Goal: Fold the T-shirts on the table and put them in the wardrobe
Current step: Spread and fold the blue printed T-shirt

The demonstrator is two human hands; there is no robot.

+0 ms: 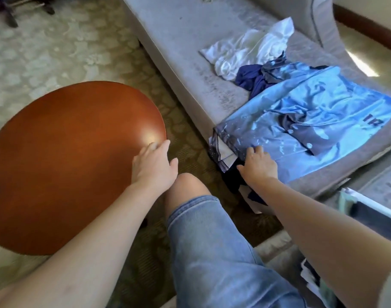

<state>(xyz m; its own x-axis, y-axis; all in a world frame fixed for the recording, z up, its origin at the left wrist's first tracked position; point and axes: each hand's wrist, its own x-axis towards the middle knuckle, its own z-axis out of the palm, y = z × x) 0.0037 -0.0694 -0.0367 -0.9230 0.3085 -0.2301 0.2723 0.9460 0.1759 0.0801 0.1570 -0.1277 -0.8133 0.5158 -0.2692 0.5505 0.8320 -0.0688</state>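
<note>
A light blue T-shirt [312,121] with dark print lies spread on the grey sofa seat [181,41], its hem hanging over the front corner. My right hand [260,163] rests on the near edge of that shirt with fingers stretched. A dark navy garment [256,80] is bunched behind the blue shirt, and a white T-shirt [247,48] lies crumpled farther back. My left hand [153,164] lies flat with straight fingers on the right rim of the round brown wooden table [68,163]. Nothing is held in either hand.
My knee in light denim [212,236] stands between table and sofa. Patterned carpet [56,52] covers the floor. Dark furniture legs [10,10] show at top left. A white-framed object [372,210] and some cloth sit at the lower right edge.
</note>
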